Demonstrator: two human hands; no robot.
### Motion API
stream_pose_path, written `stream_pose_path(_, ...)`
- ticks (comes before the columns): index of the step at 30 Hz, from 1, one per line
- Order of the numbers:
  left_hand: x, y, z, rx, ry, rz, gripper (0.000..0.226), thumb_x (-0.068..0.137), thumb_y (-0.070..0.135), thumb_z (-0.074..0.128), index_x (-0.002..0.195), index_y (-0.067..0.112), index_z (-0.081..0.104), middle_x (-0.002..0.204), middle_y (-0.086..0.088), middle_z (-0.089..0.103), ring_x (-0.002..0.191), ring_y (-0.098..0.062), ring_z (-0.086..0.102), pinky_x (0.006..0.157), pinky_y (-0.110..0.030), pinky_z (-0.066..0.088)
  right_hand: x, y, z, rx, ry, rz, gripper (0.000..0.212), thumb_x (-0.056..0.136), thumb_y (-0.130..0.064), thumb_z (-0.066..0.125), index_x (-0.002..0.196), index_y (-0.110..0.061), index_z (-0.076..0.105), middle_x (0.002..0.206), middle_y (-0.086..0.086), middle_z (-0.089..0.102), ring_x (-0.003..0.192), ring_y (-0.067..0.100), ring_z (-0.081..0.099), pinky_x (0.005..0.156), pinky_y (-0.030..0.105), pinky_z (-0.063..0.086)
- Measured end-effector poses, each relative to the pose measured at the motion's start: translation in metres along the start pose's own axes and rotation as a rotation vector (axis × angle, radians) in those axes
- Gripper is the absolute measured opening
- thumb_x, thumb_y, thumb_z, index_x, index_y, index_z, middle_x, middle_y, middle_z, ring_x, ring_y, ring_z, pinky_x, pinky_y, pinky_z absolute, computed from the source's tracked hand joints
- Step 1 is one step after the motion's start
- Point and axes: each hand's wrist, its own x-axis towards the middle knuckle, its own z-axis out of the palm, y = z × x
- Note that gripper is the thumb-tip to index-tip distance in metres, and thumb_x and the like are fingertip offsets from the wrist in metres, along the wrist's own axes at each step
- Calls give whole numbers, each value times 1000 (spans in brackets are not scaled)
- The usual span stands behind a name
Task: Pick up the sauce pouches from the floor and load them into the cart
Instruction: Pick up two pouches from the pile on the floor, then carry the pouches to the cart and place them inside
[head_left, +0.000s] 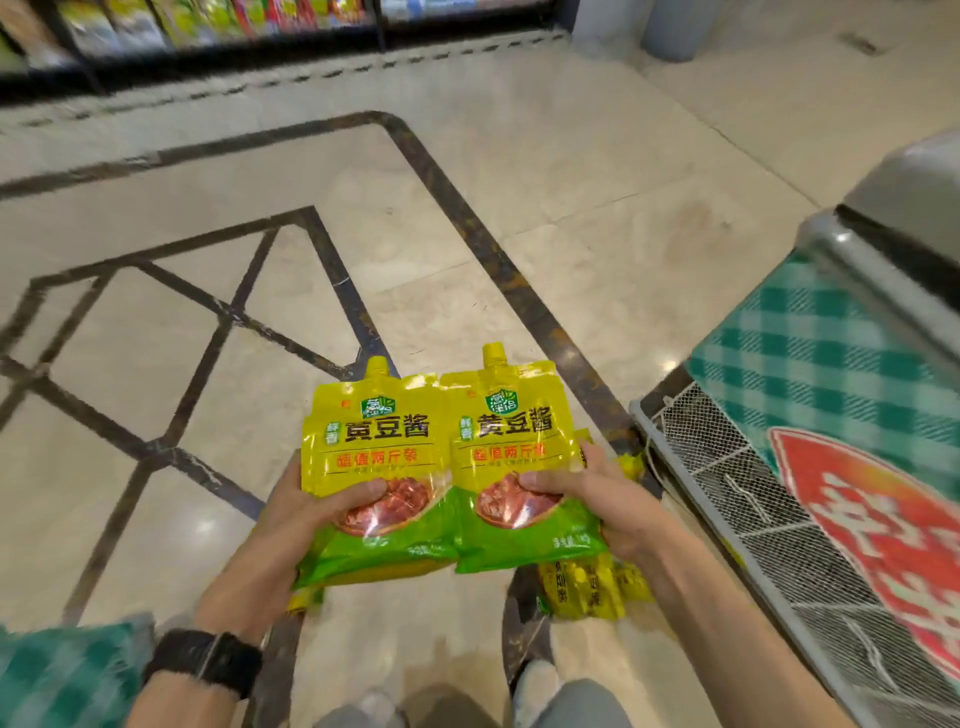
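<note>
Over the tiled floor (467, 218), just ahead of your body, you hold two yellow-and-green spouted pouches side by side. Labels face up and spouts point away from you.

- Left hand (332, 501): grasping the left pouch (374, 436) at its lower left edge. The thumb is curled across the front. The fingers go underneath and are hidden. More pouch edges show below it, so this is a stack. I cannot tell the count.
- Right hand (589, 493): grasping the right pouch (514, 428) at its lower right edge. The thumb presses the front and the fingers wrap round the side. Another pouch edge peeks out behind.
- The two top pouches touch along their inner edges, the right one slightly overlapping the left.
- Heap (592, 590): more yellow pouches lie on the floor under your right wrist, near the foot of the cart.
- Cart (727, 499): to your right, with a grey frame and mesh side. The held pouches are beside it, apart from it, and not inside.
- Green checked cloth (810, 358) and a red sign (883, 525) lie across the cart's top. Both are blurred.
- A black watch (208, 660) sits on your left wrist.
- Shelves (208, 26) of goods run along the far wall, out of focus.
</note>
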Motion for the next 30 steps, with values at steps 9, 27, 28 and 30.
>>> stream_pose_path(9, -152, 222, 59, 151, -268, 20, 93, 39, 35, 93, 124, 20, 61, 104, -6, 78, 94, -29, 75, 76, -40, 58, -246, -144, 31, 240, 253, -47, 58, 62, -12, 80, 118, -11, 64, 111, 17, 72, 102, 38, 69, 90, 52, 55)
stream_pose_path(27, -285, 272, 205, 395, -928, 15, 114, 22, 41, 100, 125, 18, 58, 107, -13, 76, 92, -35, 75, 68, -42, 61, -515, -104, 35, 484, 768, -304, 89, 49, -29, 94, 128, -12, 57, 116, 19, 70, 104, 42, 67, 96, 61, 49)
stream_pose_path(28, -294, 266, 217, 422, -958, 10, 117, 21, 43, 101, 126, 17, 58, 108, -13, 76, 93, -36, 74, 72, -45, 61, -528, -93, 32, 502, 796, -320, 86, 49, -29, 92, 127, -13, 58, 115, 18, 71, 103, 41, 68, 95, 61, 49)
stream_pose_path(30, -313, 252, 243, 474, -1020, 16, 120, 19, 45, 101, 127, 15, 58, 107, -13, 76, 94, -36, 74, 75, -46, 60, -556, -72, 27, 560, 851, -346, 82, 50, -27, 89, 125, -12, 60, 113, 18, 71, 102, 40, 69, 94, 59, 51)
